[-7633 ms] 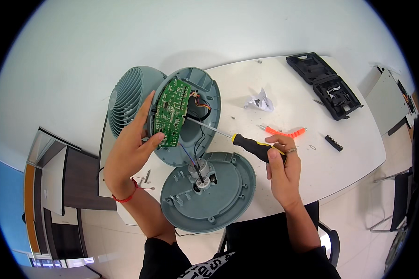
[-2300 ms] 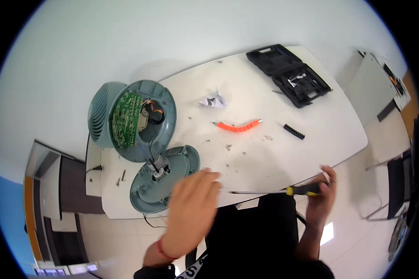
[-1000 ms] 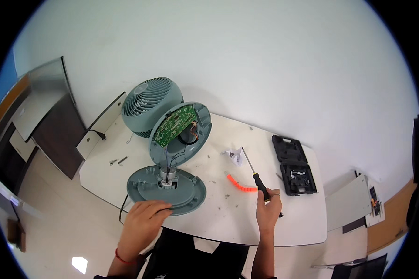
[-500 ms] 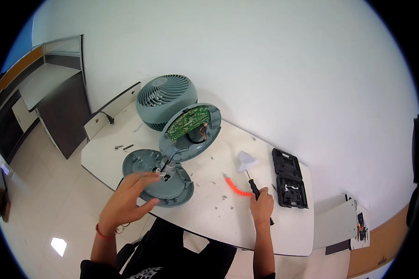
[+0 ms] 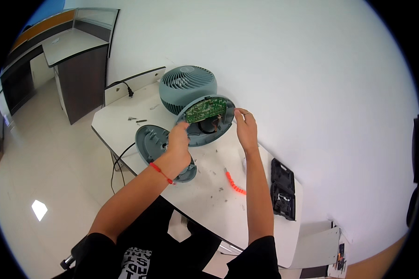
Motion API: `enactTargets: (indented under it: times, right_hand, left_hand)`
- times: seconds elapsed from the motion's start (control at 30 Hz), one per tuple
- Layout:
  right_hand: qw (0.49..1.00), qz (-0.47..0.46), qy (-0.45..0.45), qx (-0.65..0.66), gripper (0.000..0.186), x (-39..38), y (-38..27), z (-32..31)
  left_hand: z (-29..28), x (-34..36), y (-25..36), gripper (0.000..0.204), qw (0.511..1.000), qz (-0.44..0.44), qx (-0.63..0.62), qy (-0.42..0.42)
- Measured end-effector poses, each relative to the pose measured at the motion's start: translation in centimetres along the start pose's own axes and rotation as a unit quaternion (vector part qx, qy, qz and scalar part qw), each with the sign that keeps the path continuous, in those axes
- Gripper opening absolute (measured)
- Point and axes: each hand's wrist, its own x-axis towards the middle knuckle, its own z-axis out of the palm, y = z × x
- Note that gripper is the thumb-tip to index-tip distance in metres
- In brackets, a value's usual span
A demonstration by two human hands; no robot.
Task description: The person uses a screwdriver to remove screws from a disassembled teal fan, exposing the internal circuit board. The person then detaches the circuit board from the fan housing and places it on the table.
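Observation:
A round grey-green fan housing [image 5: 199, 135] leans against the fan body, its open side facing me. Inside it sit a green circuit board [image 5: 205, 109] and several thin wires. My left hand [image 5: 178, 142] has hold of its lower left rim, fingers closed there. On the opposite side, my right hand [image 5: 246, 129] pinches the right rim between thumb and fingers. Below my left wrist lies the grey-green fan base [image 5: 149, 139], partly covered by that hand and forearm. Behind everything stands the fan body [image 5: 188, 86] with its spiral grille.
An orange flexible shaft [image 5: 234, 183] lies mid-table, its end hidden by my right forearm. An open black tool case [image 5: 283, 190] rests at the right. Small metal pieces [image 5: 137, 120] lie at the left, near a black plug [image 5: 130, 93]. A cable [image 5: 114, 169] hangs over the left edge.
My right hand has let go of the black-handled screwdriver and moved up to the housing's right rim. My left hand has moved from above the base to the housing's left rim.

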Motion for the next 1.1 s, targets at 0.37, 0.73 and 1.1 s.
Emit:
enactTargets:
  times: [0.37, 0.73, 1.1]
  right_hand:
    - [0.991, 0.056, 0.020, 0.119, 0.047, 2.2, 1.0, 4.8]
    - [0.992, 0.101, 0.000, 0.070, 0.048, 4.3, 1.5, 4.8]
    - [0.986, 0.163, 0.003, -0.026, 0.065, 6.0, 4.3, 3.3]
  left_hand:
    - [1.4, 2.1, -0.9, 0.047, 0.999, 0.047, -0.014, 0.020]
    - [0.8, 4.4, -1.4, 0.049, 0.998, 0.029, -0.050, 0.026]
    - [3.4, 4.1, -2.0, 0.034, 0.992, 0.033, -0.101, 0.072]
